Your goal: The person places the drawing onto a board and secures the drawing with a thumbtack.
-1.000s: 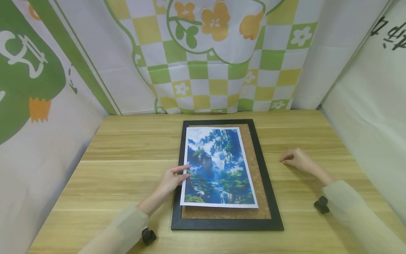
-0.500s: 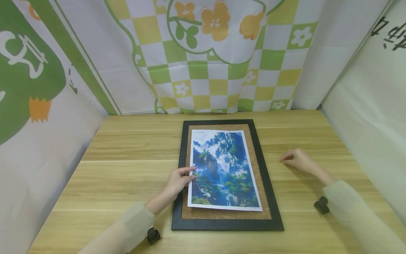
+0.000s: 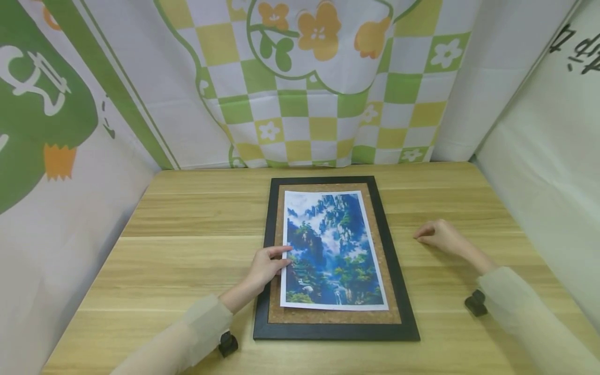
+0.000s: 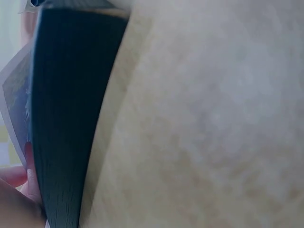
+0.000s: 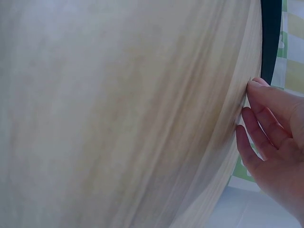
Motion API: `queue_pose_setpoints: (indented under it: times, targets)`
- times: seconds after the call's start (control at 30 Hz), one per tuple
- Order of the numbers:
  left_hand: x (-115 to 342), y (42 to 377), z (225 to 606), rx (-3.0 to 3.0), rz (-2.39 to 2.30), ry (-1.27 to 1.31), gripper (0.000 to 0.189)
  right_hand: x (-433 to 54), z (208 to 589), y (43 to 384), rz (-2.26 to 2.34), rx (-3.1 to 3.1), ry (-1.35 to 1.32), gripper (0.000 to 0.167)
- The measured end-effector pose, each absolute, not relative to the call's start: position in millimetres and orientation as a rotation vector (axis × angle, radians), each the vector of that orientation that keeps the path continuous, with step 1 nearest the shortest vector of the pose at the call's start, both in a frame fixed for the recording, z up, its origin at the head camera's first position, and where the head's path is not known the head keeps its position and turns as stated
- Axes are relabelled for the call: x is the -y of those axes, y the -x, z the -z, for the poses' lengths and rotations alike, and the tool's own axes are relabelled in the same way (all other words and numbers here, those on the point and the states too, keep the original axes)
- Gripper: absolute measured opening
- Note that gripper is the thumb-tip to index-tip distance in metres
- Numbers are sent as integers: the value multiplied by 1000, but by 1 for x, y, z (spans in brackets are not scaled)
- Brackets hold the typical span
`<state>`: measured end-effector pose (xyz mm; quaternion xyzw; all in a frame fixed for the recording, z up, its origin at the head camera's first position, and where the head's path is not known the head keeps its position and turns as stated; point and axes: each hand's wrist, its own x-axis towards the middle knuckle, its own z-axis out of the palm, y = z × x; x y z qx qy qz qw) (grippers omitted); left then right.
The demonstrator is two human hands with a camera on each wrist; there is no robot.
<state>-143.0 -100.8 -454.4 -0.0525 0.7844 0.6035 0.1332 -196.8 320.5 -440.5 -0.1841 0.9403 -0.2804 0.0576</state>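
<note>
My left hand (image 3: pixel 264 266) pinches the left edge of a printed landscape picture (image 3: pixel 330 247), with mountains, a waterfall and a white border. The sheet overlaps the brown cork face (image 3: pixel 391 307) of a black-framed board, its lower edge casting a small shadow on it. In the left wrist view, the picture (image 4: pixel 18 107) shows behind the black frame (image 4: pixel 71 95), beside the thumb and fingers. Right of the board, my right hand (image 3: pixel 440 236) rests at the tabletop with fingers loosely bent. In the right wrist view its thumb and index fingertips meet; nothing distinct shows between them.
The board's black frame (image 3: pixel 337 332) lies flat on the wooden table (image 3: pixel 187 219). A green, yellow and white checked cloth (image 3: pixel 323 120) hangs behind the table's back edge. Pale fabric walls (image 3: pixel 548 130) stand at both sides.
My left hand has carried the picture rightward and slightly down, from over the frame's left side to over the cork; lately it has shifted only a little. My right hand has stayed put.
</note>
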Motion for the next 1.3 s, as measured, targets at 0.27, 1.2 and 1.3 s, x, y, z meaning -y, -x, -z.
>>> queue_pose_setpoints:
  times: [0.27, 1.2, 1.3]
  targets:
    - [99, 144, 455, -2305, -1718, 116, 32, -320, 441, 196, 842, -2859, 554, 9]
    - [102, 140, 441, -2716, -1375, -238, 43, -321, 435, 196, 835, -2825, 532, 10]
    - [106, 142, 433, -2825, -1210, -324, 43, -322, 435, 197, 832, -2817, 551, 9]
